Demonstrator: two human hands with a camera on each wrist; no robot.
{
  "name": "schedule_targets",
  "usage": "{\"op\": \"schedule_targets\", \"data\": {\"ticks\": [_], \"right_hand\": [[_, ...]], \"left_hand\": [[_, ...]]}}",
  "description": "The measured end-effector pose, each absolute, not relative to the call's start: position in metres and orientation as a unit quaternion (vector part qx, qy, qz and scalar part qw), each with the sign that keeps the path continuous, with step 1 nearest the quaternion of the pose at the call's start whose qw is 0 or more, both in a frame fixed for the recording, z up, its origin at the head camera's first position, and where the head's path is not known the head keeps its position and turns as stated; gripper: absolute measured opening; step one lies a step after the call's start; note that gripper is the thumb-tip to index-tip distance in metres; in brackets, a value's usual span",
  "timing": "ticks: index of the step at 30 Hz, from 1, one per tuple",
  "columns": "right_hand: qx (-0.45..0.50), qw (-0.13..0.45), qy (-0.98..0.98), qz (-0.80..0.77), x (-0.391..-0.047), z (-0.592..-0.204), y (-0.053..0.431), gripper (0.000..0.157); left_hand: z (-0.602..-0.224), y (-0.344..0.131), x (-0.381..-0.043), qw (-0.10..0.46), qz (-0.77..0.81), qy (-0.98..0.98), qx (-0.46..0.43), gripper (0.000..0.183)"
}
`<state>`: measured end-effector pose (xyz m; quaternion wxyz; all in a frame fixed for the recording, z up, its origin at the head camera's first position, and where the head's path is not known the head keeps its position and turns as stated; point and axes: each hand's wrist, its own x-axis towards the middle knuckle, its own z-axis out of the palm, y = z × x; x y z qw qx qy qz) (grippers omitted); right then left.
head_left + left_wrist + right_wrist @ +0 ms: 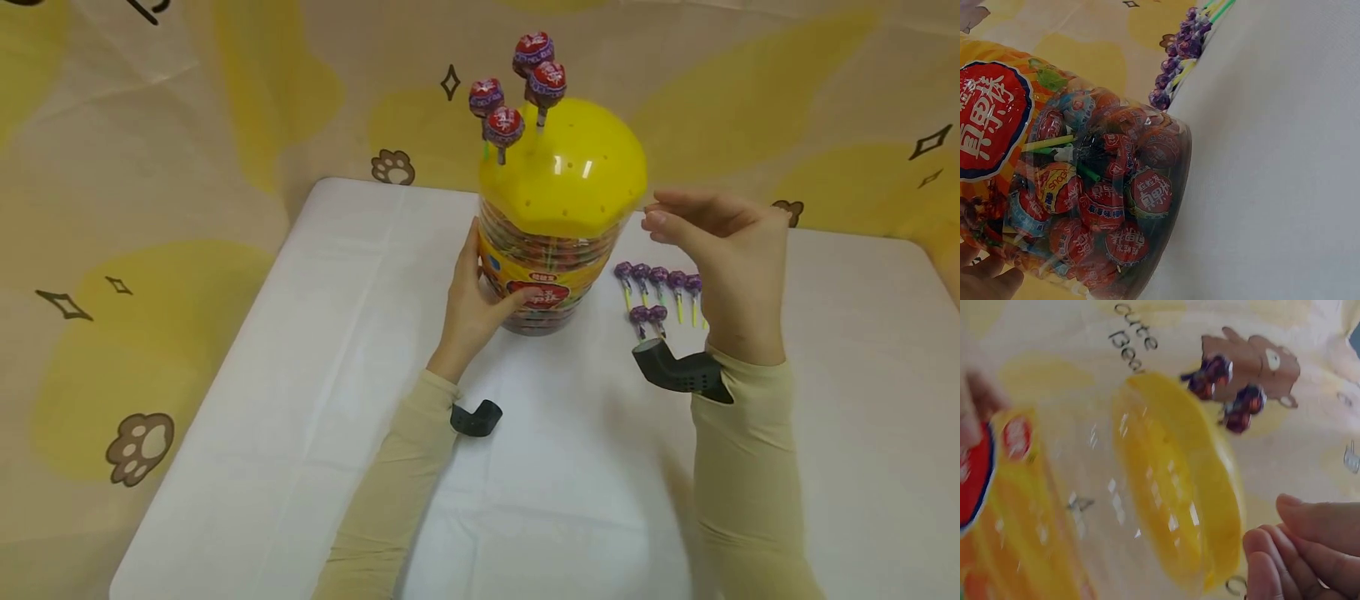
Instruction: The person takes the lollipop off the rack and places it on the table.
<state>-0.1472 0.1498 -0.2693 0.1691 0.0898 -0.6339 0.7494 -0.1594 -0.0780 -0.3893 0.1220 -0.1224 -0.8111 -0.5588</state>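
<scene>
A clear plastic jar (592, 267) full of wrapped lollipops (1100, 203) stands on the table under a yellow domed lid (577, 200). My left hand (471, 304) holds it from the left, the thumb across its front label (537, 293). Several red and purple lollipops (504, 127) stick up from the lid's left side. My right hand (738, 250) is raised just right of the lid, fingers bent and thumb near the fingertips. In the right wrist view, nothing shows between the right fingers (1310, 550).
Several purple lollipops (658, 275) with yellow and green sticks lie in two rows on the white table (360, 350), right of the jar and partly behind the right hand. A patterned yellow cloth (712, 92) hangs behind. Each sleeve bears a black wrist piece (678, 369).
</scene>
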Motion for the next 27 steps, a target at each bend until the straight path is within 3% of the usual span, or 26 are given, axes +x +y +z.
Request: {"op": "schedule_targets", "data": {"ticks": [12, 27], "right_hand": [[0.123, 0.19, -0.625, 0.747, -0.162, -0.239, 0.101, 0.019], [0.152, 0.223, -0.642, 0.718, -0.179, -0.225, 0.063, 0.02]], "left_hand": [[-0.388, -0.077, -0.159, 0.114, -0.559, -0.814, -0.112, 0.101], [-0.389, -0.079, -0.159, 0.119, -0.55, -0.818, -0.117, 0.1]]}}
